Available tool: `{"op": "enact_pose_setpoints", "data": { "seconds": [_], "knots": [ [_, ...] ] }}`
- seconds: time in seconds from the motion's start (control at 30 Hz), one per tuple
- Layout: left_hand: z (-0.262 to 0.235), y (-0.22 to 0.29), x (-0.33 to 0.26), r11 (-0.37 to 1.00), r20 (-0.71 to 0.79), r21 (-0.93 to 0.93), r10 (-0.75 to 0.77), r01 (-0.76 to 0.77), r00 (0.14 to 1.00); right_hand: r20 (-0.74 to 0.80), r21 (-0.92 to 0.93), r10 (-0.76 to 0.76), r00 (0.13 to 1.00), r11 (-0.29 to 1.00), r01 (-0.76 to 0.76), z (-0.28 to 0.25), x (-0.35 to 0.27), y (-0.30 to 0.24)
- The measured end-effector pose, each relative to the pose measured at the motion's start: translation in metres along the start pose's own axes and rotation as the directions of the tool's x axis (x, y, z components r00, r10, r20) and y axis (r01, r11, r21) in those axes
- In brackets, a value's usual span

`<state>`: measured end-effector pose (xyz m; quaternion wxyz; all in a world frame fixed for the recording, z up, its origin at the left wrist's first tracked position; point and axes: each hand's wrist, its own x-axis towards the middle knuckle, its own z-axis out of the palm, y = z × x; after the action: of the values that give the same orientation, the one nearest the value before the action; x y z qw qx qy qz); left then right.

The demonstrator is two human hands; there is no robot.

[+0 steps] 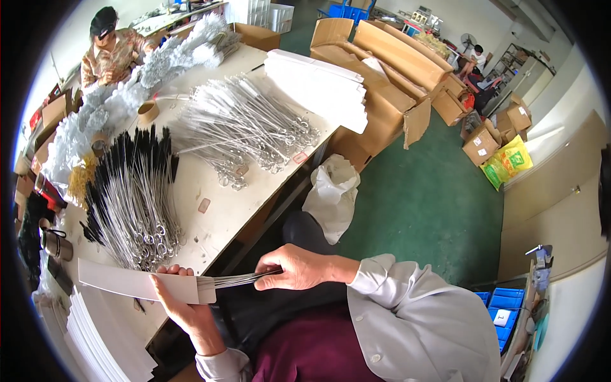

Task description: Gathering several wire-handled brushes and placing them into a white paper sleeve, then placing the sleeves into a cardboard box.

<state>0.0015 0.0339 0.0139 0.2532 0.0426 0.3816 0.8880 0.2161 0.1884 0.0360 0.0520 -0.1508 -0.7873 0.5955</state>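
My left hand (184, 305) grips a long, narrow white cardboard sleeve (121, 280), fingers round its far side and thumb on the near face. From the sleeve's right end sticks a bundle of thin wire-handled brushes (232, 280). My right hand (289, 267) is closed round the free end of that bundle, where something dark shows at the fingers; the rest is hidden in the hand. Just beyond the sleeve lies a pile of black-bristled wire brushes (137, 197), their looped ends toward me. Further back is a heap of white-bristled wire brushes (235, 121).
White card stacks lie near left (95, 337) and at the table's far end (318, 83). Tape rolls (148, 112) and a steel flask (57, 244) stand on the table (210, 229). A white sack (332, 194) and cardboard boxes (375, 83) flank it. Another person (111, 51) sits opposite.
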Motion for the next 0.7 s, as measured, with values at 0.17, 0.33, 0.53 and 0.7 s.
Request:
{"op": "enact_pose_setpoints", "data": {
  "seconds": [0.17, 0.33, 0.53, 0.7],
  "knots": [
    [0.014, -0.019, -0.034, 0.996, 0.029, 0.007, -0.087, 0.087, 0.996, -0.385, -0.007, -0.083, 0.919, 0.996, 0.087, 0.040, 0.023, -0.013],
    [0.049, -0.037, -0.041, 0.995, 0.033, 0.028, -0.092, 0.091, 0.995, -0.503, 0.150, -0.134, 0.854, 0.959, 0.239, 0.042, 0.043, -0.007],
    [0.030, -0.043, -0.046, 0.990, 0.058, 0.139, -0.036, 0.027, 0.998, -0.359, 0.302, 0.000, 0.933, 0.946, 0.116, 0.064, 0.042, 0.008],
    [0.023, -0.025, -0.067, 0.953, 0.180, 0.261, -0.206, 0.155, 0.962, -0.400, 0.172, -0.038, 0.916, 0.978, 0.116, 0.052, 0.037, 0.002]
  ]
}}
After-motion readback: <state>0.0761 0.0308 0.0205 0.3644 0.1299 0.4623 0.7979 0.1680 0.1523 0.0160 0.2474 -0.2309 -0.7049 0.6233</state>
